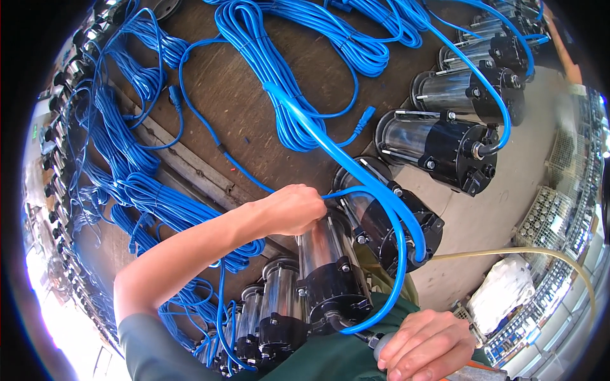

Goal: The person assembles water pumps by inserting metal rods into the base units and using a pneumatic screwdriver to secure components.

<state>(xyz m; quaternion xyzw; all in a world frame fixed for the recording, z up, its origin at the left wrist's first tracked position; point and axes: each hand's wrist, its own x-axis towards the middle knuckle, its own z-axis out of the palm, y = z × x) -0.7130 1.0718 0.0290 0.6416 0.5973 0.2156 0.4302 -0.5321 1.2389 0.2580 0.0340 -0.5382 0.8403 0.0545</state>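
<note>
My left hand (295,206) is closed in a fist over a clear cylinder with a black end cap (333,286). A thin blue cable (397,254) runs into that fist, and loops down towards the cap's fitting. At the lower right my right hand (429,346) wraps round a tool with a grey metal nose (381,343), which points at the fitting. Most of the tool is hidden by the hand. A second clear-and-black cylinder (397,225) lies just to the right, with a thick blue tube (318,133) stretching across it.
More such cylinders (438,146) line the right edge of the brown table (210,82). Bundled blue cables (267,76) cover its far side and left (165,197). A yellowish hose (540,249) curves past a white bag (502,295) at the right. Further cylinders (279,305) stand at lower left.
</note>
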